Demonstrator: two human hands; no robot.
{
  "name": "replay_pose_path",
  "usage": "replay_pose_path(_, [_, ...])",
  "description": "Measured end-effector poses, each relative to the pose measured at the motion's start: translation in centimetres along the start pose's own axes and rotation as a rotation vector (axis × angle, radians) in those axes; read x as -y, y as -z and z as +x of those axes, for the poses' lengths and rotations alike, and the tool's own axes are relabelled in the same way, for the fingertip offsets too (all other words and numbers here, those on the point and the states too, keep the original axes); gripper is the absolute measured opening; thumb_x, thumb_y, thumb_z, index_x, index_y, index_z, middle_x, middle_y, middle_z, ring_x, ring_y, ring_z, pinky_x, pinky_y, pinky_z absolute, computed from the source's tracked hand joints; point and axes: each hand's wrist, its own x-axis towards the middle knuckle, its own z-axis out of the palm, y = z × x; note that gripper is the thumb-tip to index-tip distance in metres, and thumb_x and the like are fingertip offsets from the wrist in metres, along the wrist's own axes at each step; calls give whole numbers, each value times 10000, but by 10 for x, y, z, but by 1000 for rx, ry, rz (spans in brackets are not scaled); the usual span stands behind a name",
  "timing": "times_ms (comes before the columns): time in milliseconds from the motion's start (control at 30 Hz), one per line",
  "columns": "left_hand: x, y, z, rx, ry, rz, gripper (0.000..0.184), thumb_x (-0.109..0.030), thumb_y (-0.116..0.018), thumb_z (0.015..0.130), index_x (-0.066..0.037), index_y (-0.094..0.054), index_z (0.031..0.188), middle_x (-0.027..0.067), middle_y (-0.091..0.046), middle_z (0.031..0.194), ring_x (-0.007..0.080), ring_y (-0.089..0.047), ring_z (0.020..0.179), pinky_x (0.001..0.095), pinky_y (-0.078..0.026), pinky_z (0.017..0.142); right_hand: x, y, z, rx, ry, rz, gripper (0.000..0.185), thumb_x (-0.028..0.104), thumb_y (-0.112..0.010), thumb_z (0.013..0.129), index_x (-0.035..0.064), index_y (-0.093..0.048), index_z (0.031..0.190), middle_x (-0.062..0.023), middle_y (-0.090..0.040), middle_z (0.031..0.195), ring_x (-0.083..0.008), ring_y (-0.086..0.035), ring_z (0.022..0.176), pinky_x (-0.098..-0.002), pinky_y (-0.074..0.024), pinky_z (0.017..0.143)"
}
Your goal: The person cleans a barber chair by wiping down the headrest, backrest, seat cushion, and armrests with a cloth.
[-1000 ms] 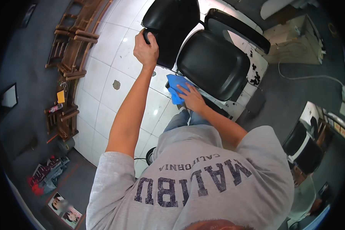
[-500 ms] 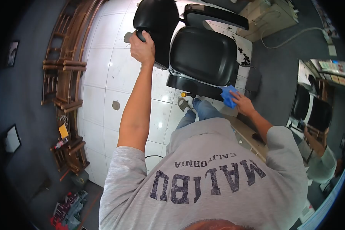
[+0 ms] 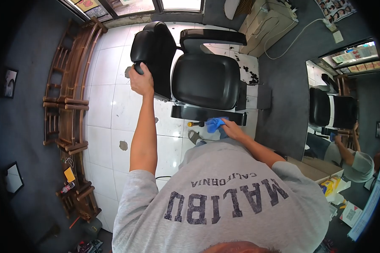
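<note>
You've got one barber chair (image 3: 206,81) at 12 o'clock in the view: one seat, one backrest (image 3: 160,63), two armrests (image 3: 207,114). Left hand (image 3: 142,81), between 10 and 11, is clenched round the backrest's edge. Right hand (image 3: 234,130), 3 o'clock near centre, is pinching one blue cloth (image 3: 215,123) just beside the nearer armrest. One yellow-tipped handle (image 3: 194,124) sits near the cloth. Your shirt (image 3: 223,189) at 5 reads "MALIBU", "CALIFORNIA", upside down. One big wall mirror (image 3: 325,147), 3 o'clock, chair reflected.
</note>
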Motion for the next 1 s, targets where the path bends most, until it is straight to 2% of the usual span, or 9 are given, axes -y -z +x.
replay_pose_path(100, [3,-3,1,-22,-25,8,459,-472,-611,1002,-82,-714,1219,123,-726,1171,397,-709,1028,500,-565,868,-22,8,33,-79,61,175,342,227,-574,976,30,-680,1234,-166,-745,1142,-326,-731,992,-417,-545,886])
replay_pose_path(200, [2,-4,-1,-4,4,-5,495,-511,-609,1000,-85,-720,1228,142,-741,1184,396,-717,1037,508,-555,894,-14,44,61,-131,-225,821,324,238,-586,981,29,-694,1203,-108,-743,1075,-238,-722,904,-386,-558,825])
replay_pose_path(333, [-2,-2,-1,-26,3,0,449,-454,-611,1011,-81,-728,1231,131,-736,1174,395,-718,1017,489,-563,869,-14,134,128,-138,-305,1097,387,278,-672,988,49,-635,1298,-100,-720,1198,-267,-685,1157,-463,-563,954])
replay_pose_path(500, [-3,-6,-1,-55,8,31,394,-407,-585,1037,-99,-731,1234,147,-752,1163,388,-728,1006,477,-568,869,5,227,260,-431,-39,663,471,206,-726,958,62,-598,1388,-102,-698,1289,-275,-662,1220,-435,-527,1018])
replay_pose_path(633, [-1,-4,-4,-52,-4,86,365,-373,-567,1052,-100,-731,1231,148,-761,1139,378,-732,1001,462,-573,865,62,271,350,-714,188,92,459,177,-629,960,81,-567,1405,-258,-694,1293,-427,-670,1196,-490,-519,1004])
replay_pose_path(700, [-2,-6,0,-50,2,97,340,-341,-566,1055,-95,-732,1221,153,-762,1127,378,-736,975,457,-575,856,93,282,386,-664,153,-66,470,157,-607,956,60,-573,1414,-254,-711,1249,-469,-676,1148,-515,-533,976])
replay_pose_path(867, [-7,-7,3,-60,2,104,353,-349,-542,1069,-85,-730,1210,175,-760,1084,396,-731,950,460,-571,822,120,256,465,-609,707,-520,525,36,-603,907,95,-597,1429,-178,-618,1471,-447,-576,1350,-564,-440,1140])
replay_pose_path(900, [-7,-6,1,-57,7,102,367,-361,-532,1074,-82,-729,1208,184,-758,1074,404,-728,951,464,-567,816,119,247,470,-517,666,-636,558,-10,-582,906,141,-596,1443,-93,-546,1572,-419,-468,1466,-566,-358,1222])
replay_pose_path(1000, [-4,-8,2,-58,-27,103,362,-352,-527,1077,-76,-728,1198,183,-759,1048,403,-729,939,461,-564,806,88,249,471,-261,539,-824,567,-18,-561,919,193,-608,1443,-41,-503,1615,-389,-420,1508,-529,-335,1248])
